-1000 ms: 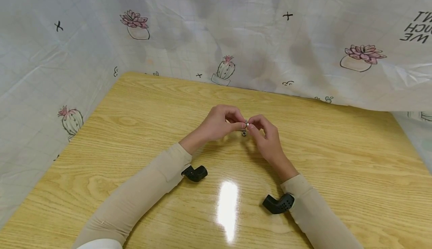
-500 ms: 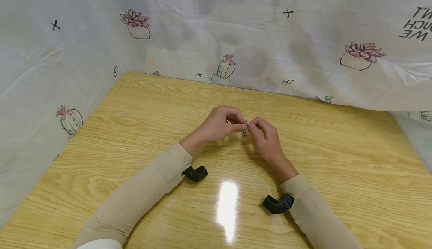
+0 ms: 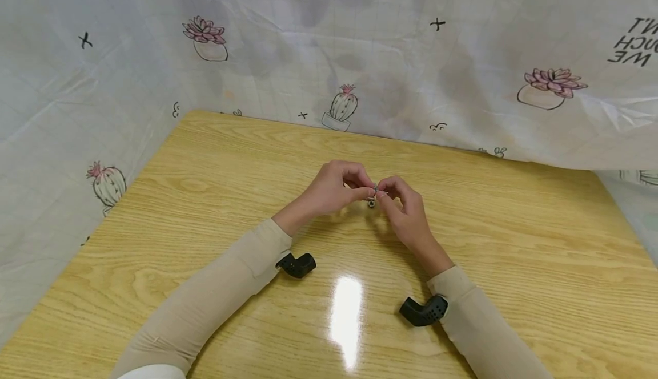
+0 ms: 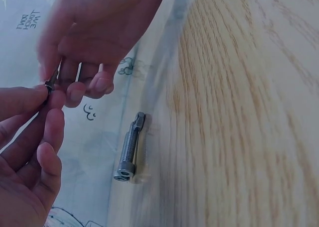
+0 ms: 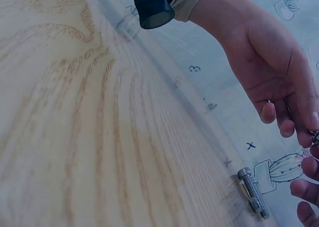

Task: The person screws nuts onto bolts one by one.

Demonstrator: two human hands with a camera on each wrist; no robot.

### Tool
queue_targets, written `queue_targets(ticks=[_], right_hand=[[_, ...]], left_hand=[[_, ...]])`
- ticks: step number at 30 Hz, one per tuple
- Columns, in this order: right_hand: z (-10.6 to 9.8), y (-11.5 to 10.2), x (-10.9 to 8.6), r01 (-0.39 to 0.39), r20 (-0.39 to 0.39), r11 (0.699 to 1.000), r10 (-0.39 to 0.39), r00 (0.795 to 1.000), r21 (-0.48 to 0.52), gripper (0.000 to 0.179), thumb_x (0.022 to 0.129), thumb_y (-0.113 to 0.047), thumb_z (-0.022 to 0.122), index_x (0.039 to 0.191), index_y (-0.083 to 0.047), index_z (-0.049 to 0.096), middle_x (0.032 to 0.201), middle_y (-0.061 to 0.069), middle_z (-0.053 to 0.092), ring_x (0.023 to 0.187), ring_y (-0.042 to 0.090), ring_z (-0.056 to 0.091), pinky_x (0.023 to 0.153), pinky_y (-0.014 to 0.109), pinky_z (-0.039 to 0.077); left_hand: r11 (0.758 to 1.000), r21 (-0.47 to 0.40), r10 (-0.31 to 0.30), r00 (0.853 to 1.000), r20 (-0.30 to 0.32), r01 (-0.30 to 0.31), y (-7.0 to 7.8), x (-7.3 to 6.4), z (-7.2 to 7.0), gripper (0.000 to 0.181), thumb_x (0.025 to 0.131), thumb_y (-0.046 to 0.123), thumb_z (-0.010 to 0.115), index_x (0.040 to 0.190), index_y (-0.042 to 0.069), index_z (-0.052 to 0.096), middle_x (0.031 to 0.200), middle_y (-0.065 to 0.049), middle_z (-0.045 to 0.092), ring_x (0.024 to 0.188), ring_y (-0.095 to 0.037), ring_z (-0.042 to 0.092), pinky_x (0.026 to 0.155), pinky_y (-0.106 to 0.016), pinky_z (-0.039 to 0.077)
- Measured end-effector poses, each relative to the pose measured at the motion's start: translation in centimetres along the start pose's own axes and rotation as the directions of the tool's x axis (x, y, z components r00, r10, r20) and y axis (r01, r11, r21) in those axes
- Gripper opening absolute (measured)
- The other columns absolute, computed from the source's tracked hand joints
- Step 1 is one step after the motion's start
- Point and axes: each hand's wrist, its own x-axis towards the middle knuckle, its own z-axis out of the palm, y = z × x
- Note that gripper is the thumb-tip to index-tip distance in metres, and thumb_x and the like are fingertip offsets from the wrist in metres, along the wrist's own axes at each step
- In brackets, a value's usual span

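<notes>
Presently, left hand (image 3: 331,190): holds one side of a small metal part (image 4: 51,81) pinched at the tips of thumb and finger.
Right hand (image 3: 408,210): pinches at the same part from the opposite side, thumb and fingertip meeting on it.
Small metal part: sits between the two hands, raised off the table (image 3: 514,225); the fingers cover most of it, so its exact shape cannot be told.
Weight and feel: probably light for its size, hard and stiff, unlikely to bend or break; smooth metal could well slip or roll out of a loose pinch.
Where to take hold: best by opposite sides with the fingertips, as so little surface is left free.
Bolts (image 4: 128,150): seemingly two, lying close together on the table just below the hands, socket heads at one end, what looks like a nut towards the other.
In the way: the fingers crowd each other and hide the part; a dropped piece could land among the bolts.
Wrist cameras (image 3: 424,310): one black unit on each sleeve (image 3: 221,287), well apart from the bolts.
Printed cloth (image 3: 390,71): hangs behind the table.
</notes>
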Motion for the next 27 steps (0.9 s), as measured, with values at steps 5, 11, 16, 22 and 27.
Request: queue_targets(ticks=[5, 11, 16, 22, 27], right_hand=[[-0.1, 1.7, 0.2, 0.009, -0.008, 1.0, -0.009, 1.0, 0.012, 0.011, 0.096, -0.001, 0.049, 0.095, 0.004, 0.059, 0.085, 0.018, 0.059, 0.076, 0.009, 0.049, 0.073, 0.025, 0.042], [-0.1, 3.5, 0.5, -0.046, 0.014, 0.999, 0.046, 0.999, 0.009, 0.02, 0.101, -0.007, 0.044, 0.09, 0.004, 0.057, 0.073, 0.013, 0.051, 0.07, 0.024, 0.051, 0.067, 0.024, 0.042], [-0.4, 1.4, 0.6, -0.077, 0.035, 0.997, 0.077, 0.996, 0.01, 0.025, 0.101, -0.004, 0.041, 0.085, 0.011, 0.053, 0.073, 0.028, 0.049, 0.07, 0.04, 0.049, 0.063, 0.023, 0.042], [-0.7, 0.1, 0.8, -0.093, 0.025, 0.995, 0.093, 0.995, -0.026, 0.028, 0.101, -0.003, 0.04, 0.079, 0.009, 0.053, 0.069, 0.027, 0.049, 0.062, 0.031, 0.048, 0.059, 0.022, 0.04], [-0.8, 0.4, 0.9, -0.079, 0.026, 0.996, 0.079, 0.997, -0.029, 0.034, 0.103, -0.004, 0.04, 0.076, 0.012, 0.052, 0.065, 0.027, 0.047, 0.058, 0.01, 0.041, 0.057, 0.021, 0.035]], left_hand=[[1.0, -0.006, -0.012, 1.0, 0.004, 0.012, 0.0, 0.3, 0.0, 0.004, 0.087, 0.018, 0.073, 0.087, 0.014, 0.072, 0.084, 0.002, 0.072, 0.075, -0.013, 0.064, 0.07, -0.026, 0.053], [1.0, 0.002, 0.021, 0.999, 0.025, -0.021, 0.2, 0.5, 0.0, 0.004, 0.088, 0.017, 0.072, 0.088, 0.014, 0.071, 0.083, 0.002, 0.071, 0.075, -0.013, 0.063, 0.072, -0.026, 0.053], [0.999, 0.003, 0.042, 0.998, 0.036, -0.042, 0.3, 0.6, 0.0, 0.004, 0.087, 0.016, 0.073, 0.089, 0.013, 0.071, 0.084, 0.002, 0.072, 0.076, -0.011, 0.064, 0.072, -0.025, 0.054], [0.999, 0.012, 0.045, 0.999, 0.025, -0.045, 0.4, 0.8, 0.1, 0.004, 0.086, 0.015, 0.074, 0.089, 0.014, 0.071, 0.083, 0.001, 0.072, 0.076, -0.01, 0.065, 0.076, -0.025, 0.054], [1.0, 0.007, 0.029, 0.999, 0.026, -0.029, 0.5, 0.9, 0.1, 0.004, 0.086, 0.014, 0.074, 0.085, 0.012, 0.071, 0.083, 0.0, 0.072, 0.075, -0.012, 0.065, 0.07, -0.026, 0.054]])
